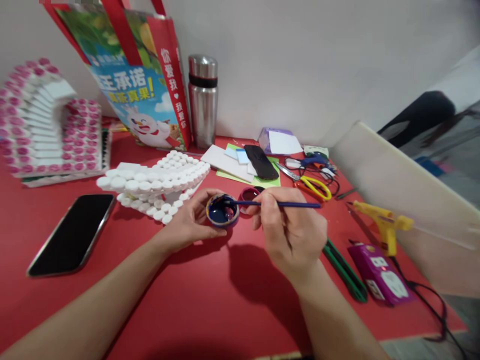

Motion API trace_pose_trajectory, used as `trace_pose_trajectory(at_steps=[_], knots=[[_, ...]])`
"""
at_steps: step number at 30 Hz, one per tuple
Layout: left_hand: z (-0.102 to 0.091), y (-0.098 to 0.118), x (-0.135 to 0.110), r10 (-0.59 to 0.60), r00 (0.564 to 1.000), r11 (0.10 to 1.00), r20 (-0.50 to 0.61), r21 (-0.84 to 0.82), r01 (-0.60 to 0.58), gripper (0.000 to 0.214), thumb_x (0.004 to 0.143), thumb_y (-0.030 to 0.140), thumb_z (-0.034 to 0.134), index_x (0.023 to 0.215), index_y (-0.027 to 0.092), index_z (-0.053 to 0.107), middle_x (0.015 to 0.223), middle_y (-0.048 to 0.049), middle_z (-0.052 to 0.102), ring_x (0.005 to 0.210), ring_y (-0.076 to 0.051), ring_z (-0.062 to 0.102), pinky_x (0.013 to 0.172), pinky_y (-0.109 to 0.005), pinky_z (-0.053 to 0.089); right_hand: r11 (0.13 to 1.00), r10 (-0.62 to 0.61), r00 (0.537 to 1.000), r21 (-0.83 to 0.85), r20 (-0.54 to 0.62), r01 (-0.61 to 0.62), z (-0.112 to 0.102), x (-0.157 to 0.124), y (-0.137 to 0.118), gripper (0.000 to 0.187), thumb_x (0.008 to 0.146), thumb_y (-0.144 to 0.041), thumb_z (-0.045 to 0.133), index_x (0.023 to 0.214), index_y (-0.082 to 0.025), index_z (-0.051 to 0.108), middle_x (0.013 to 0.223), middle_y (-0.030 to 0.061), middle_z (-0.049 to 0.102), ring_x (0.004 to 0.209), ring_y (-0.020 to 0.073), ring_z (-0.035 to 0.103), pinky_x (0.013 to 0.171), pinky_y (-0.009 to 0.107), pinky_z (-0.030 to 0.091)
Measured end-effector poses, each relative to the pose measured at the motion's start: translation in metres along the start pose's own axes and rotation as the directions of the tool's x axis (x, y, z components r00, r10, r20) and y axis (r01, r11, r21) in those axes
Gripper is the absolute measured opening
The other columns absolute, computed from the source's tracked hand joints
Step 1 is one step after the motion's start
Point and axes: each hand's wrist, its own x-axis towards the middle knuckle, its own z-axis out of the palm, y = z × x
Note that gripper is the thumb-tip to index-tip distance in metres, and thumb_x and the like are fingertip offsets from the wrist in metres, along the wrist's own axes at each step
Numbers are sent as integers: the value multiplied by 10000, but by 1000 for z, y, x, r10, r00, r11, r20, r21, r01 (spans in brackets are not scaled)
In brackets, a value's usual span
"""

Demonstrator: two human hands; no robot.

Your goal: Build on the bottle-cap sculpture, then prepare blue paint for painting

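Observation:
My left hand [195, 217] is closed around a small paint jar [223, 223] with dark blue paint inside, tilted toward me. In my right hand [292, 225] is a thin blue paintbrush [296, 204], pinched between thumb and fingers, its tip inside the jar's mouth. Just behind my right fingers stands a second small jar [248, 194] with a dark red rim, partly hidden. To the left of the jars lies a curved model built of white round pieces [165, 172], partly behind my left hand.
A black phone [73, 235] lies at left, near a pink-and-white model [80, 135]. A bag [146, 95] and steel flask [203, 102] stand behind. At right are scissors [303, 181], a green utility knife [345, 270], a yellow glue gun [382, 220] and a purple power strip [380, 275].

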Motion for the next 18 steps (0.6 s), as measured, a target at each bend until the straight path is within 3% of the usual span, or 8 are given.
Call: trace_pose_trajectory(at_steps=[8, 14, 18], knots=[[1, 2, -2, -14, 1000, 999, 13, 30, 13, 650, 567, 139, 952, 1129, 255, 646, 1166, -37, 701, 1165, -270, 676, 958, -341, 577, 995, 35, 999, 97, 2, -35, 2, 0, 0, 139, 1049, -233, 505, 994, -194, 626, 814, 18, 747, 620, 107, 690, 540, 212, 512], [1, 0, -2, 31, 999, 997, 20, 74, -32, 643, 609, 140, 938, 1158, 245, 619, 1181, -43, 701, 1164, -263, 675, 976, -338, 562, 986, 37, 997, 158, 69, -48, 2, 1, 0, 135, 1040, -223, 511, 963, -194, 619, 799, 0, 724, 582, 89, 658, 553, 207, 505], [-1, -1, 0, 62, 996, 992, 57, 104, -67, 657, 633, 163, 941, 1183, 232, 588, 1212, -46, 683, 1218, -262, 646, 1036, -359, 524, 998, 35, 998, 47, 45, -38, -2, 2, -3, 170, 1039, -230, 510, 918, -193, 623, 761, 3, 717, 571, 97, 638, 563, 229, 488]])
